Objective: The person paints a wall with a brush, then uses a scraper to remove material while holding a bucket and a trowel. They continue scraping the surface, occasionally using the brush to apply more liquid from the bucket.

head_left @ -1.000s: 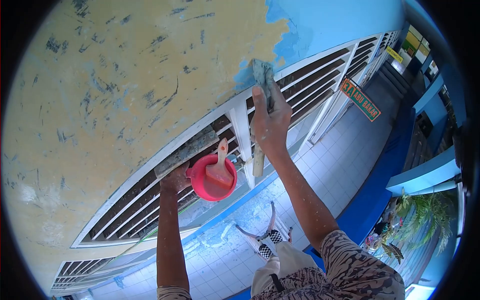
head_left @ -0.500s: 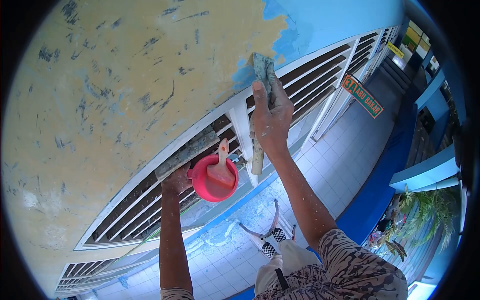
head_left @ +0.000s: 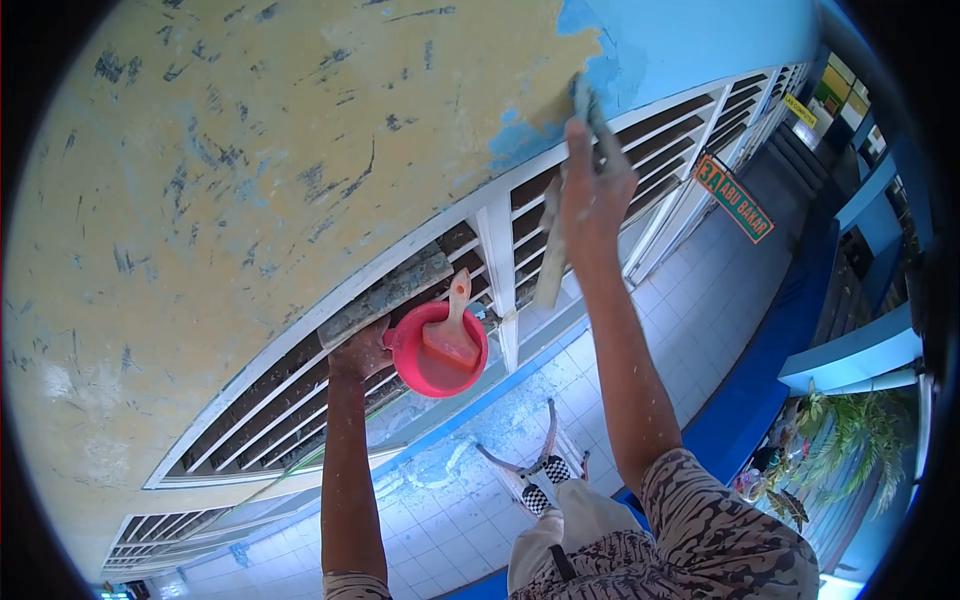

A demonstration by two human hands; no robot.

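My right hand [head_left: 597,200] is closed around a scraper [head_left: 588,105], its dirty blade tilted up to the wall [head_left: 240,170] at the border of peeling blue paint. A pale handle [head_left: 551,265] sticks out below that hand, which is smeared by motion. Lower left, my left hand [head_left: 357,352] grips a pink dipper [head_left: 400,360] at its side. Inside the dipper leans a wide paintbrush [head_left: 455,325], bristles down and handle up. Directly above my left fingers is a grey-stained flat board [head_left: 390,297], overlapping the window frame.
Below the wall runs a slatted window vent [head_left: 270,430] with white frames. My chequered shoes [head_left: 540,495] are on a stand over the tiled floor [head_left: 690,290]. A hanging sign [head_left: 737,200], a blue ledge [head_left: 745,400] and plants [head_left: 860,435] lie to the right.
My right hand and the scraper have moved right and upward along the wall, and the blade has turned more edge-on. My left hand still holds the dipper; the whole view has shifted slightly.
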